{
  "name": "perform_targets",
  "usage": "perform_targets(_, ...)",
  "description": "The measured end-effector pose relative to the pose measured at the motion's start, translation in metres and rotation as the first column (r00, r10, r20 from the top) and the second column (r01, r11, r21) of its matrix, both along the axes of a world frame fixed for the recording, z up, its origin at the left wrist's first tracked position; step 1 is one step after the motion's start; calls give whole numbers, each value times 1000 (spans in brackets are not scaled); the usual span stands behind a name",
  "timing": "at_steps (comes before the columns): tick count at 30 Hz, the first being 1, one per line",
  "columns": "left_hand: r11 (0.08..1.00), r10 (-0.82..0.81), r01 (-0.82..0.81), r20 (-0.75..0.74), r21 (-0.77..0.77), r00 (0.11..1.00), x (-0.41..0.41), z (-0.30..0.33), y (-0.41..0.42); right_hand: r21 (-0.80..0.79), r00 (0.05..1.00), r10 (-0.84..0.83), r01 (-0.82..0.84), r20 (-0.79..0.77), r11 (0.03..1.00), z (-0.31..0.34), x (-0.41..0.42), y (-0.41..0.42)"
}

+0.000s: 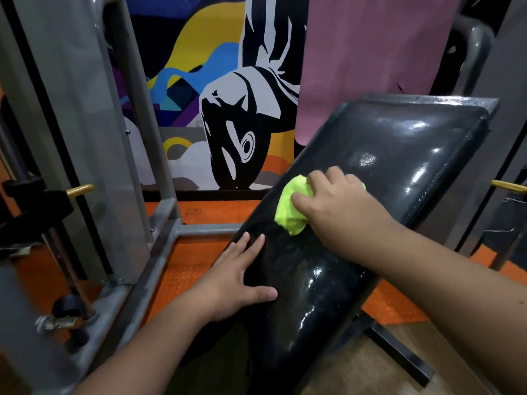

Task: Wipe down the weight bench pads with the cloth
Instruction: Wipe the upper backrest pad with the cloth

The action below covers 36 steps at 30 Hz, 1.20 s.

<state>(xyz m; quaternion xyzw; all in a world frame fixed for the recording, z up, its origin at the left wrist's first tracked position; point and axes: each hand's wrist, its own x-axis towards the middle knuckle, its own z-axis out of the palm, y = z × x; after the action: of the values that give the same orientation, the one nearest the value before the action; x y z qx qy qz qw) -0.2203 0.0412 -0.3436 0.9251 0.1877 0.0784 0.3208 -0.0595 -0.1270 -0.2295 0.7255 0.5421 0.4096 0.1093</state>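
The cloth (291, 208), a bunched yellow-green rag, lies on the upper middle of the black bench pad (399, 155), pressed against the pad surface. The right hand (339, 199) covers the cloth from the right; its grip is curled over the bundle, with the fingers wrapped across the top and the thumb lying along the lower left side of the fabric. Most of the cloth shows to the left of and below the knuckles; a small edge shows past the hand on the right.

The left hand (242, 280) rests flat on the lower left edge of the same pad, well below the cloth. Its grip is spread: fingers straight and pointing up along the pad edge, thumb extended to the right across the pad face. It holds nothing.

The bench pad is glossy black vinyl, tilted, with its far end raised toward the upper right. Bright reflections and a smeared, wet-looking film show on its surface. A dark steel support bar (399, 354) runs beneath its lower right side.

A grey steel frame (159, 243) stands to the left of the pad, on an orange textured floor (199, 260). A brass-coloured pin (81, 190) projects from the left upright, and another (507, 186) shows at the right edge. A painted mural (222, 95) and a pink panel (370, 52) fill the wall behind
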Motion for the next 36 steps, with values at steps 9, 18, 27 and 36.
perform_targets(9,1000,3,-2,-8,6,1000,-1,1,-1,-14,999,47,-47,6,999,-10,3,-3)
perform_targets(18,1000,-7,7,9,-14,1000,-2,0,-2,-6,997,76,-76,-29,997,-11,1,-12)
perform_targets(27,1000,-11,10,24,22,1000,0,-5,2,40,998,41,-39,-46,998,-4,2,-20)
perform_targets(36,1000,-2,2,28,3,1000,-1,-2,0,64,997,45,-40,-66,997,-6,-3,-22)
